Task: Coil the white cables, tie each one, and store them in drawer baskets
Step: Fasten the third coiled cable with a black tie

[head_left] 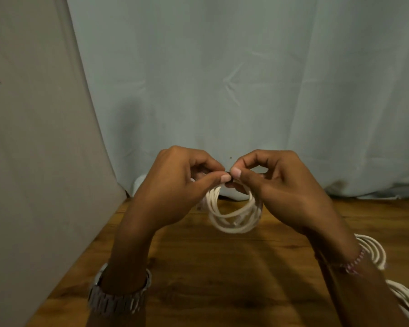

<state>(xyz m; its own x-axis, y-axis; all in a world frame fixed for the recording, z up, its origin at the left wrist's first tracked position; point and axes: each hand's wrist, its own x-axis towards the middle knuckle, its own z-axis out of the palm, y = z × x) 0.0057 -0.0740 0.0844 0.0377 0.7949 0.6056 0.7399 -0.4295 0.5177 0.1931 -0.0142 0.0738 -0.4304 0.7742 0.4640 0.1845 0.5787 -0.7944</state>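
A coiled white cable (234, 217) hangs in the air above the wooden table (222, 279), held at its top between both hands. My left hand (175, 185) and my right hand (276, 185) meet fingertip to fingertip over the coil. Between thumbs and forefingers they pinch a small dark tie (229, 178) wrapped at the top of the coil. Most of the tie is hidden by the fingers. The lower loops of the coil hang free.
Two more white cable coils lie on the table at the right, one behind my right wrist (373, 253) and one at the lower right edge (404, 300). A pale curtain (246, 79) hangs behind the table. A beige cloth (33, 138) covers the left side.
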